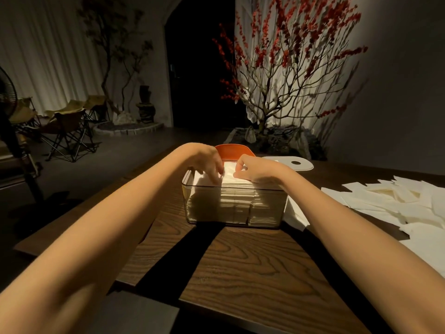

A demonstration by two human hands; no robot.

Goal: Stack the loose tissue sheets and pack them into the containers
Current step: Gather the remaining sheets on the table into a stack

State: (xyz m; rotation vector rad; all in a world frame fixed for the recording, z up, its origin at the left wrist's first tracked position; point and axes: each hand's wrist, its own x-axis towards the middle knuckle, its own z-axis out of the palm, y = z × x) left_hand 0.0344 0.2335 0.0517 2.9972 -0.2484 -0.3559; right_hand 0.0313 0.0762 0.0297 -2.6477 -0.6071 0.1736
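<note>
A clear plastic container (192, 210) stands on the wooden table, filled almost to its rim with a stack of white tissue sheets (240, 206). Both my hands are over its open top. My left hand (208, 162) reaches down with its fingertips on the top sheet. My right hand (255, 171) has its fingers curled, pinching the top sheet near the middle. An orange container (234, 149) shows just behind my hands, mostly hidden. Loose tissue sheets (395, 203) lie scattered at the right.
A white lid with an oval hole (296, 163) lies behind the clear container on the right. The table (252, 266) ends at its left edge near my left forearm. Folding chairs, a fan and a red-blossom tree stand beyond.
</note>
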